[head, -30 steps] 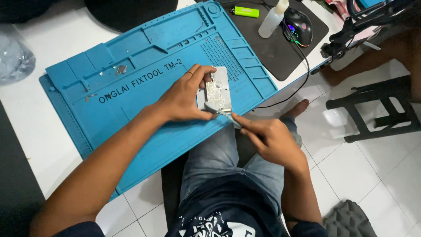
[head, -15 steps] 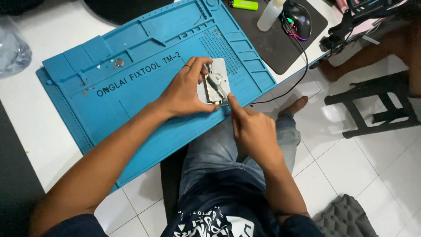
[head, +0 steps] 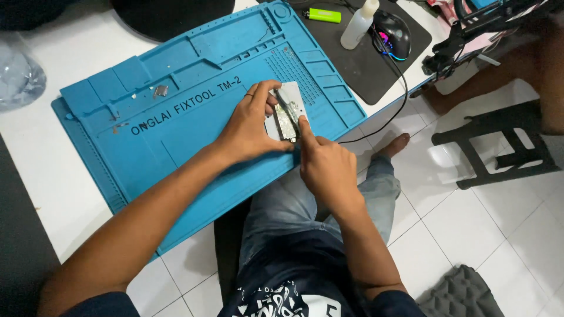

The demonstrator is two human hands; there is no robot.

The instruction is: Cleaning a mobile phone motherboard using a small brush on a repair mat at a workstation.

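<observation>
Device: a small opened phone-like device (head: 286, 114), pale casing with its innards exposed, was laid flat on the blue repair mat (head: 176, 147), at the mat's near edge just ahead of the person's lap, presumably so that it could be reached by both hands at once.
Left hand: the left hand (head: 249, 126) was curled over the device's left side, thumb and fingers clamped about its edges; it appeared to be held so that the device was braced against sliding on the mat.
Right hand: the right hand (head: 323, 164) was closed into a loose fist directly below the device, forefinger stretched forward and pressed on the inner parts; whether a thin tool was pinched beneath that finger could not be told.
Mat: small loose metal pieces (head: 160, 90) were kept in the shallow compartments far to the left of the left hand, seemingly so that they would not roll away.
Beyond the hands: a green lighter (head: 322, 15), a white bottle (head: 358, 26) and a computer mouse (head: 392, 34) were set on a dark pad (head: 358, 70) above and right of the right hand, well apart from the work.
Floor: white tiles and a dark stool (head: 499, 141) were seen to the right of the right hand.
</observation>
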